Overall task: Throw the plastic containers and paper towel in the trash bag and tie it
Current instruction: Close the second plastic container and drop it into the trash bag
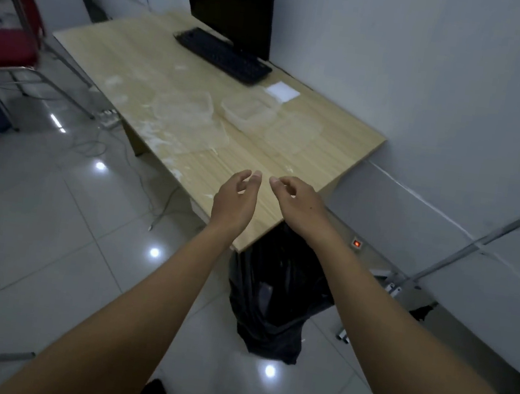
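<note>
Clear plastic containers lie in the middle of the wooden desk (324, 159): an open tub (247, 111), a flat lid (291, 132) to its right, and a crumpled clear piece (186, 116) to its left. A white paper towel (282, 92) lies beyond them, near the keyboard. A black trash bag (274, 302) stands open on the floor under the desk's near corner. My left hand (236, 198) and my right hand (296, 198) hover side by side over the near end of the desk, fingers apart, holding nothing, short of the containers.
A black keyboard (223, 54) and a dark monitor (232, 2) sit at the far end of the desk. A red chair (5, 40) stands at the left. Cables (99, 141) trail on the tiled floor. A grey wall runs along the right.
</note>
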